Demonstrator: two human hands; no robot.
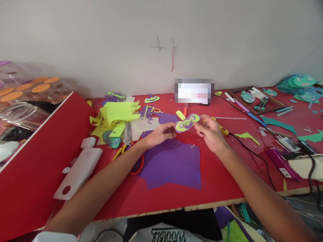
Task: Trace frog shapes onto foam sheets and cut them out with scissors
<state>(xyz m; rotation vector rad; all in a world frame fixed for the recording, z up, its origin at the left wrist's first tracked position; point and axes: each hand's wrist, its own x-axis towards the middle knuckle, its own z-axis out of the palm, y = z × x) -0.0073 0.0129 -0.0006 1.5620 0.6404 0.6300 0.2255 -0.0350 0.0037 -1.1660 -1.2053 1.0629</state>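
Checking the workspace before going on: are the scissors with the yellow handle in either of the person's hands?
No, the scissors lie on the red table, while both hands hold a yellow-green and purple foam cutout.

Scissors (128, 133), purple foam sheet (174, 163)

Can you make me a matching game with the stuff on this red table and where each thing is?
Things:
1. yellow-green and purple foam cutout
2. purple foam sheet
3. white case
4. wooden frame

Places:
A. far right, near the wall
B. held up between both hands
C. left, beside the red board
D. flat on the table, below the hands

Pairs: 1-B, 2-D, 3-C, 4-A
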